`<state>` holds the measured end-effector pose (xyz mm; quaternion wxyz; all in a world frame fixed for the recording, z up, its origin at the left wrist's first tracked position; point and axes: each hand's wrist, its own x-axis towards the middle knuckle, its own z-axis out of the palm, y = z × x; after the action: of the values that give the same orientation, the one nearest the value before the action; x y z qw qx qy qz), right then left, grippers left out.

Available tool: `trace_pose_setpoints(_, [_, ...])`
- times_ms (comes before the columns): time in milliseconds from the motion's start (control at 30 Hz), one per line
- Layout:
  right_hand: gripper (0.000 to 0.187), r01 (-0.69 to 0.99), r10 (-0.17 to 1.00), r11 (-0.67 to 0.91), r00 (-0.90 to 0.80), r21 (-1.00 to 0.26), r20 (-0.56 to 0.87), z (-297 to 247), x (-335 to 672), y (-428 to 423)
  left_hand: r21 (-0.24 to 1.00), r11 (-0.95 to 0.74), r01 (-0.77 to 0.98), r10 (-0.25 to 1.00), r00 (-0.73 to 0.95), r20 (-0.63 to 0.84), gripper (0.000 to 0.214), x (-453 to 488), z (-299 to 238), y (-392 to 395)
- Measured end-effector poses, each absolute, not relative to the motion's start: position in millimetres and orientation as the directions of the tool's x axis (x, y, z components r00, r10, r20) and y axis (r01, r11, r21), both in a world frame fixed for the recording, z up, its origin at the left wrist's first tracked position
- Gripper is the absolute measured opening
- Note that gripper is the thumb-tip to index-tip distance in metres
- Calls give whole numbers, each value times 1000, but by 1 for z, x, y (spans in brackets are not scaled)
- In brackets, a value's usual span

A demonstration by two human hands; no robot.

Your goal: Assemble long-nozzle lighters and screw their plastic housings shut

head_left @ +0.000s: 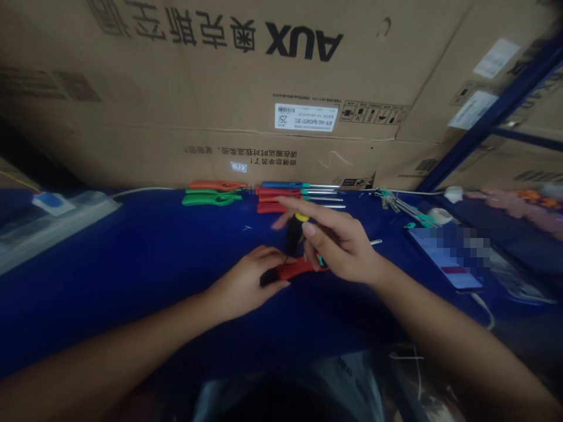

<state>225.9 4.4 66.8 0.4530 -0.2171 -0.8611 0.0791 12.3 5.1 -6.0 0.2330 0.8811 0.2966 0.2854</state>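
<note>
My left hand [248, 280] is closed around the dark end of a red long-nosed lighter [297, 268], which lies low over the blue table [197, 246]. In my right hand [341, 240] is a short screwdriver [294, 235] with a black and yellow handle. It stands roughly upright with its lower end at the lighter's red body; my fingers partly cover both. Behind my hands lie several red lighters [275, 192] with metal tubes and a blue one [281, 184]. To their left rest green handle shells [211, 199] and an orange shell [215, 184].
A large cardboard box [220, 88] walls off the back. On the right are metal tubes with green ends [407, 210], a roll of tape [440, 215] and a phone [444, 258]. A white power strip [55, 203] sits at left. A blue metal post [479, 117] slants at right.
</note>
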Motion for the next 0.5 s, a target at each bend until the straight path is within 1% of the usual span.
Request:
trace_pose_setpoints(33, [31,295,430,900,-482,-321,763,67,226,4,579,-715,392,657,659,366,29,12,-6,5])
trace_pose_setpoints(67, [28,311,383,914,-454,-259,804,66,225,4,579,-714,394,660,656,367,29,12,-7,5])
trace_pose_setpoints(133, [28,384,262,919,-413,-95,872,65,225,5,581,-712,396,663,650,370,29,12,-8,6])
trace_pose_setpoints(167, [30,405,238,913,-419,-55,876,64,225,5,582,-711,394,663,650,370,29,12,-9,6])
trace_pose_setpoints(200, [34,396,254,916,-445,-66,859,64,224,4,584,-710,393,664,651,369,28,12,-9,6])
trace_pose_setpoints(267, [39,316,350,926,-509,-207,786,63,223,4,587,-705,398,668,648,364,25,12,-9,5])
trace_pose_setpoints(300, [39,279,388,919,-528,-278,755,63,222,4,588,-703,400,672,646,363,24,12,-9,5])
trace_pose_setpoints(333, [35,262,401,915,-524,-306,751,63,222,4,590,-699,404,676,642,362,25,12,-9,5])
trace_pose_setpoints(367, [30,277,390,918,-495,-285,776,63,222,4,593,-696,403,679,639,362,26,13,-9,5])
trace_pose_setpoints(433, [27,370,318,916,-428,-157,846,63,223,5,597,-696,398,678,637,366,29,13,-8,4])
trace_pose_setpoints(467, [28,410,295,906,-426,-108,855,63,224,5,598,-697,396,678,636,368,30,13,-8,4])
trace_pose_setpoints(500, [28,419,299,903,-447,-98,843,64,224,5,599,-695,398,680,634,369,31,13,-9,4])
